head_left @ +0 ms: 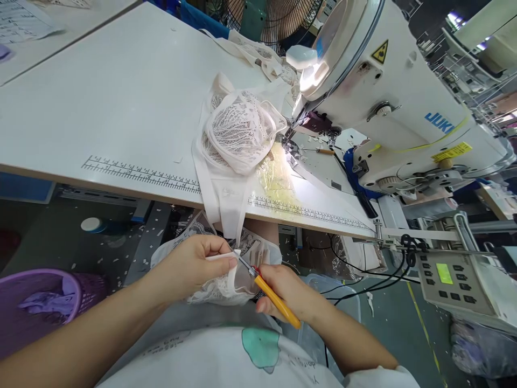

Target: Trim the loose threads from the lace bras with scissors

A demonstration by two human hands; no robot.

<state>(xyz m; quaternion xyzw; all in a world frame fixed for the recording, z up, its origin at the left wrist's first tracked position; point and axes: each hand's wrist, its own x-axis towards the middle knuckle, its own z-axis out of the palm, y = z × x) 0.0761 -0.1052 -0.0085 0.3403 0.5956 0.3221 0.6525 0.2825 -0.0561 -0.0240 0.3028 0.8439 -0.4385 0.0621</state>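
My left hand (197,264) pinches a piece of white lace fabric (220,285) held over my lap, below the table edge. My right hand (288,293) grips a yellow-handled thread snips (274,302), and its metal tip touches the fabric right by my left fingertips. White straps (218,199) hang from the table edge down toward my hands. A pile of white lace garments (240,132) lies on the white table (121,97), close to the needle area of the white sewing machine (404,102).
A printed ruler (141,173) runs along the table's front edge. A purple basket (40,302) holding scraps stands on the floor at the left. A grey control panel (448,277) hangs at the right. A fan (266,19) stands behind the table.
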